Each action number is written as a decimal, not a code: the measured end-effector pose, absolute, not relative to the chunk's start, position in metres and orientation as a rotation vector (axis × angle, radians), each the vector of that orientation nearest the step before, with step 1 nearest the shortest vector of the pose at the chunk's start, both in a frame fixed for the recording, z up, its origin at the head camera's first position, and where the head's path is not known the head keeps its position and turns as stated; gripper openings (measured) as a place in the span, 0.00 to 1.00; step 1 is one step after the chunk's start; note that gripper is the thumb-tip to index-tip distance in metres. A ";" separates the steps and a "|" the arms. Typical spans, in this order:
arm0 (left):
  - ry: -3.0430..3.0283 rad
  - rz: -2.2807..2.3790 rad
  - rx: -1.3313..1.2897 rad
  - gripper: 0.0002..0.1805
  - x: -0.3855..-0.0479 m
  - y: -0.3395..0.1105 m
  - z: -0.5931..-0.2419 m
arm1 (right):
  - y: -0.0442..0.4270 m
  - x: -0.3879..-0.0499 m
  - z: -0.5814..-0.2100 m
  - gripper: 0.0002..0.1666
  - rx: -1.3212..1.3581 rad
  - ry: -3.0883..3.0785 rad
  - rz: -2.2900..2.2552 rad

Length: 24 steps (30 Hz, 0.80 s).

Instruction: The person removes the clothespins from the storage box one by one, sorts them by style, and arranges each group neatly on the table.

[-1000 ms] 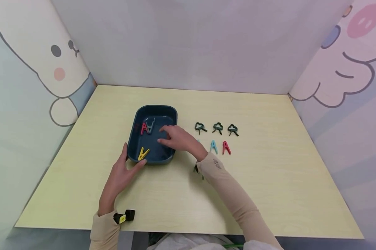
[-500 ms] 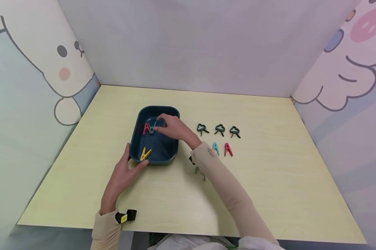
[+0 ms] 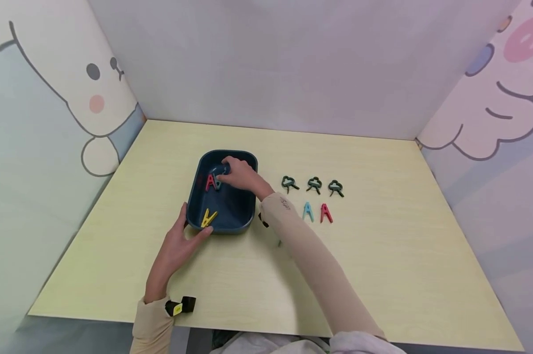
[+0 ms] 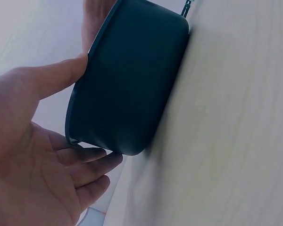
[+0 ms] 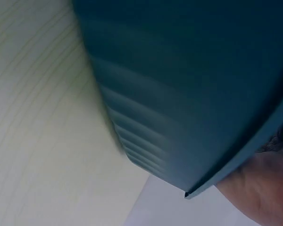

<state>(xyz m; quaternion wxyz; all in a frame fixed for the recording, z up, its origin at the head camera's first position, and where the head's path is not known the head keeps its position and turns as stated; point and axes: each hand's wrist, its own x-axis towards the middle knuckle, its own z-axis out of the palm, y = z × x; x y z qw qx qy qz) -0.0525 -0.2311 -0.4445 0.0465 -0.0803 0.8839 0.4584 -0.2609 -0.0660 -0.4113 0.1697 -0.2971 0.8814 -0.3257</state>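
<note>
Blue clip (image 3: 219, 186) right by the right hand (image 3: 242, 175) in the tray (image 3: 234, 210), can't tell if grip's pinching; left hand (image 3: 176, 247) holds tray.

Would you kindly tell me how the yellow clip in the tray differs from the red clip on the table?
The yellow clip lies inside the tray; the red clip lies on the table. The yellow clip's legs open away from the person, the red clip's toward the person. Both are two-legged.
</note>
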 end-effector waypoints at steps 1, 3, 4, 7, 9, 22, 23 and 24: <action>2.699 1.401 -0.243 0.59 -0.053 -0.231 -0.444 | -0.067 -0.261 -0.412 0.36 -0.827 2.510 -0.923; 2.696 1.405 -0.243 0.59 -0.053 -0.231 -0.445 | -0.069 -0.262 -0.414 0.37 -0.797 2.516 -0.918; 2.695 1.404 -0.245 0.59 -0.052 -0.231 -0.444 | -0.071 -0.262 -0.415 0.38 -0.785 2.519 -0.913; 2.693 1.404 -0.249 0.59 -0.052 -0.230 -0.444 | -0.075 -0.263 -0.419 0.39 -0.759 2.524 -0.890; 2.697 1.404 -0.247 0.59 -0.052 -0.230 -0.444 | -0.077 -0.264 -0.421 0.40 -0.747 2.520 -0.878; 2.701 1.411 -0.245 0.58 -0.051 -0.230 -0.444 | -0.087 -0.258 -0.432 0.52 -0.559 2.484 -0.881; 2.701 1.409 -0.245 0.58 -0.051 -0.230 -0.444 | -0.087 -0.257 -0.432 0.53 -0.544 2.482 -0.881; 2.701 1.408 -0.246 0.58 -0.051 -0.230 -0.444 | -0.088 -0.257 -0.433 0.54 -0.535 2.481 -0.882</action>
